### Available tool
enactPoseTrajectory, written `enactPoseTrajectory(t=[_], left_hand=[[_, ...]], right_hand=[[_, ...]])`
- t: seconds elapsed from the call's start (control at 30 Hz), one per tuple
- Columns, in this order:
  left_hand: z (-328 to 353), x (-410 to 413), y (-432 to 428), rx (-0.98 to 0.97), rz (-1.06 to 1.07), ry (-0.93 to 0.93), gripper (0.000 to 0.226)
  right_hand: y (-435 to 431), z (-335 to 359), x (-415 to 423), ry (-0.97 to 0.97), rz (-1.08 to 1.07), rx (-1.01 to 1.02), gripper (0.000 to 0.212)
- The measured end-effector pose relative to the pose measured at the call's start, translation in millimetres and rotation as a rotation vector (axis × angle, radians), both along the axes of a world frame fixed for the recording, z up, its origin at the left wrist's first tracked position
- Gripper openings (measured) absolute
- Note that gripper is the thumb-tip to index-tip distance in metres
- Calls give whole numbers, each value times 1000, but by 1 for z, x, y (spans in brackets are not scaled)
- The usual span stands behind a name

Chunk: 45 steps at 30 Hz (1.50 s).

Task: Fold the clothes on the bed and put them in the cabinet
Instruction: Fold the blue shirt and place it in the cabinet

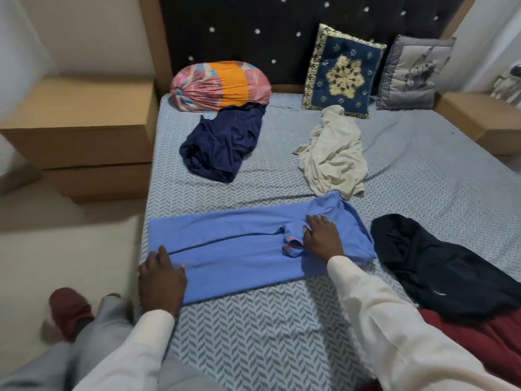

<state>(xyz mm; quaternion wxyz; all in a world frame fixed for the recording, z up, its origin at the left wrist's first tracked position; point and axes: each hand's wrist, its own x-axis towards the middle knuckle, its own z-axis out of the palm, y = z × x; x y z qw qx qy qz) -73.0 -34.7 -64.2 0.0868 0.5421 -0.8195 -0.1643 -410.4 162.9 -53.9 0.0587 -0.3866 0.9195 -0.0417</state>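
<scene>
Left hand (162, 280) flat on hem | right hand (324, 238) spread by collar | blue shirt (239, 249) crosswise, collar right

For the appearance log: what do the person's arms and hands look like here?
Both arms wear loose, long cream sleeves reaching the wrists: left sleeve, right sleeve. The left hand and right hand are bare, without gloves; no ring or watch shows.

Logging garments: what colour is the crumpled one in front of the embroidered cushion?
Cream: the crumpled cream cloth garment, seen best in the head view.
</scene>
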Motion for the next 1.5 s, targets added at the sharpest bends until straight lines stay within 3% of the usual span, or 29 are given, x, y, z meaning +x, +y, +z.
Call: enactPoseTrajectory(t=[0.17,0.33,0.5,0.63,0.7,0.83,0.93,1.0,1.13,1.37,1.5], left_hand=[[18,19,10,199,198,-4,71],[15,44,0,362,334,114,47],[12,56,-9,369,324,171,38],[14,62,-9,390,328,225,23],[13,61,-8,384,320,238,21],[12,60,-6,354,320,231,30],[14,58,-4,345,327,172,34],[16,58,-3,340,328,138,32],[16,58,-2,341,313,134,24],[11,57,-6,647,473,475,27],[13,51,-7,744,495,710,45]], right_hand=[[-70,2,65,-46,302,-29,75],[-140,-11,146,-91,471,-96,37],[-188,2,213,-164,589,-182,24],[-202,6,243,-375,567,-134,19],[-202,5,246,-386,593,-72,17],[-214,3,243,-335,534,-168,15],[-222,6,245,-304,490,-92,14],[-225,9,246,-362,441,-109,9],[-238,19,248,-469,346,-148,24],[-272,27,281,-272,302,131,56],[-280,31,293,-185,290,172,44]])
